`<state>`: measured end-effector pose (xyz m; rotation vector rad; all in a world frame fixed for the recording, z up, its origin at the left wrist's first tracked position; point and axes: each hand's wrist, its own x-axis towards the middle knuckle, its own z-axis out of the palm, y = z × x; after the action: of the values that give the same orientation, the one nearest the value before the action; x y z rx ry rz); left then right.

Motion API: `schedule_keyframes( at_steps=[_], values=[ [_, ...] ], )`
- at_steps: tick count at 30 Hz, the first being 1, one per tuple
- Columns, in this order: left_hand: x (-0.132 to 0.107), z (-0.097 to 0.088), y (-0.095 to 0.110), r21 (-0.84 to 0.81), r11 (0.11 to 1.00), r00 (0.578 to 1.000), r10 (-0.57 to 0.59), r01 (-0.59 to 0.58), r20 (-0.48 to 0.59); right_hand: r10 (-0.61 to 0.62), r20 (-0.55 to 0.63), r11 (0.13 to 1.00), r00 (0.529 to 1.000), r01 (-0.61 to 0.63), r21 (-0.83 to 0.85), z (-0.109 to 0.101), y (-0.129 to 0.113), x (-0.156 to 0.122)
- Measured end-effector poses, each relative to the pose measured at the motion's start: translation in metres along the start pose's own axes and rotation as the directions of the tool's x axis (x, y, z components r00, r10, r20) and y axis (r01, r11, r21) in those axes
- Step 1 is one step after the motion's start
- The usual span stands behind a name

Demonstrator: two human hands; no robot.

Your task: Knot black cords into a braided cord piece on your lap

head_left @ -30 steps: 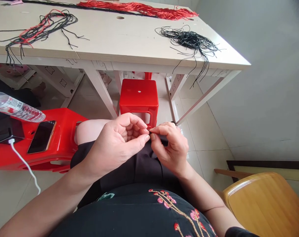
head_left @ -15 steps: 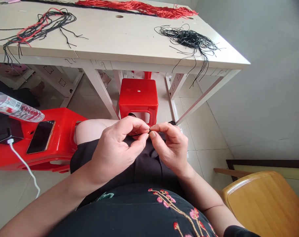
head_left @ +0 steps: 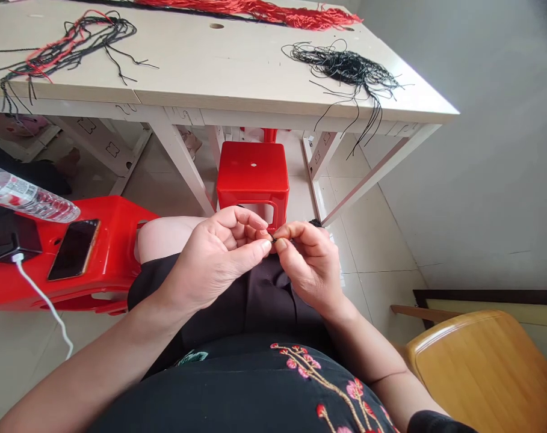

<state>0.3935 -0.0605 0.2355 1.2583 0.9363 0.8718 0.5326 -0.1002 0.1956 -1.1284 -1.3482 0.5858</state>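
My left hand (head_left: 214,258) and my right hand (head_left: 309,264) meet over my lap, fingertips pinched together on a thin black cord (head_left: 277,239) that barely shows between them. Both hands are closed in a pinch above my black skirt (head_left: 255,300). Most of the cord is hidden by my fingers. On the white table (head_left: 210,78) ahead lie a loose pile of black cords (head_left: 345,69), a mixed bundle of red and black cords (head_left: 61,48) at the left, and a long red bundle (head_left: 264,9) at the far edge.
A red stool (head_left: 254,177) stands under the table. At my left a red plastic seat (head_left: 115,252) carries a phone (head_left: 74,248), a charger with a white cable (head_left: 11,240) and a water bottle (head_left: 24,197). A wooden chair (head_left: 476,367) is at the lower right.
My fingers shifted slightly while working the cord; the left thumb and forefinger reclosed on it. The hands stay in the same spot over my lap.
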Motion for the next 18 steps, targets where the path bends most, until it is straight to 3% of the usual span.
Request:
schedule_keyframes(
  at_steps=[4, 11, 18],
  values=[
    [0.0001, 0.0001, 0.0011, -0.051, 0.999, 1.0, -0.013, 0.012, -0.02, -0.009, 0.019, 1.0, 1.0, 0.009, 0.006, -0.0005, 0.0016, -0.0012],
    [0.0016, 0.0007, -0.0011, 0.021, 0.997, 0.994, 0.081, -0.08, -0.076, -0.217, 0.054, 0.944, 0.975, 0.224, -0.243, -0.0023, -0.0046, 0.0017],
    [0.0037, -0.0023, 0.0007, 0.129, 0.989, 0.995, 0.083, -0.076, -0.051, -0.243, 0.074, 0.956, 0.967, 0.251, -0.153, -0.0056, -0.002, 0.0029]
  ],
)
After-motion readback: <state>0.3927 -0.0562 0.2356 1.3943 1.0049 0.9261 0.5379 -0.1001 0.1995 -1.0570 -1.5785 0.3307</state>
